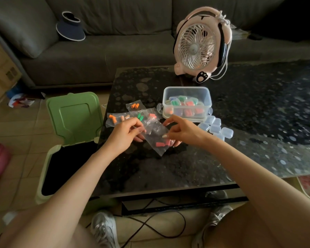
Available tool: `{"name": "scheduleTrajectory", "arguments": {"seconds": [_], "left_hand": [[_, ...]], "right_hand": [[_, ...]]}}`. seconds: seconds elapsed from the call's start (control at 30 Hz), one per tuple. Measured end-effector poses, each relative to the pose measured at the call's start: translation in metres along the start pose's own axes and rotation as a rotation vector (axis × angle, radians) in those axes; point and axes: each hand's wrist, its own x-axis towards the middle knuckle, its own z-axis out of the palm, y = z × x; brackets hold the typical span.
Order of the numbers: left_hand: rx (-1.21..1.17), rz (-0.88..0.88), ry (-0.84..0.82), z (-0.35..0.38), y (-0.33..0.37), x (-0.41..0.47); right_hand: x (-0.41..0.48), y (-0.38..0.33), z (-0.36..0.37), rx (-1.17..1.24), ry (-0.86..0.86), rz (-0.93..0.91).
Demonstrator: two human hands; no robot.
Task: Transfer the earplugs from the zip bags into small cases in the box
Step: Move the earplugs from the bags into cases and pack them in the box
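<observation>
Earplugs point(162, 144): pink pair low in the zip bag point(155, 138) held over the table point(168, 169) | left hand point(126, 132) and right hand point(180, 132) pinch its mouth | step, we judge: opening | next: empty into an empty case point(226, 132) beside the box point(186, 102)

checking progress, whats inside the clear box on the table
The clear box holds stacked small cases with green, pink and orange earplugs in them. The top cases partly cover the lower ones, so their number cannot be told.
</observation>
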Motion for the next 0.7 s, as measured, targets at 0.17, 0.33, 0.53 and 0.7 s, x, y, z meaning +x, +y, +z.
{"name": "scheduleTrajectory", "arguments": {"seconds": [0.17,0.33,0.53,0.7], "left_hand": [[-0.298,-0.269,0.035,0.010,-0.002,-0.003],[-0.572,-0.554,0.017,0.014,0.001,-0.006],[-0.599,-0.665,-0.060,0.022,0.005,-0.009],[-0.623,-0.716,-0.107,0.024,0.006,-0.010]], "right_hand": [[-0.007,0.006,-0.002,0.061,0.057,-0.027],[-0.017,0.009,-0.004,0.076,-0.010,-0.087],[-0.016,0.013,-0.001,-0.046,0.153,-0.109],[-0.011,0.014,-0.001,-0.160,0.245,-0.107]]}}
